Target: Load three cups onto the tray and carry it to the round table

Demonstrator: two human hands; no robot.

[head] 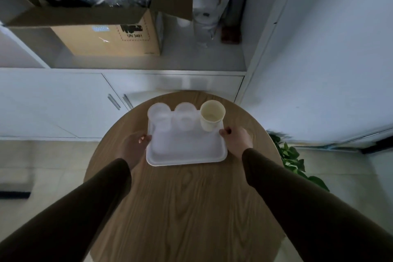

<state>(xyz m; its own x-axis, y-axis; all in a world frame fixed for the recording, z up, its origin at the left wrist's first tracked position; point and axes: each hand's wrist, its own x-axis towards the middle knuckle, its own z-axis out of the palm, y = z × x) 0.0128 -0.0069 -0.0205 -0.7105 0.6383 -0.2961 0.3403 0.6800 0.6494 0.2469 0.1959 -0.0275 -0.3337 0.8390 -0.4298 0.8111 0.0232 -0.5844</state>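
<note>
A white rectangular tray (187, 151) lies over the far half of the round wooden table (182, 208). Along its far edge stand three cups in a row: a clear cup (160, 118) at the left, a second clear cup (185, 117) in the middle, and a cream paper cup (212, 115) at the right. All three are upright. My left hand (134, 144) grips the tray's left rim, thumb on top. On the right rim sits my right hand (237, 139), gripping the same way. Dark sleeves cover both arms.
Beyond the table stands a white cabinet (63, 100) with handled doors. On its shelf sit an open cardboard box (102, 34) stuffed with plastic wrap, and bottles (234, 10) at the right. A green plant (293, 159) grows at the table's right side. Pale floor tiles surround the table.
</note>
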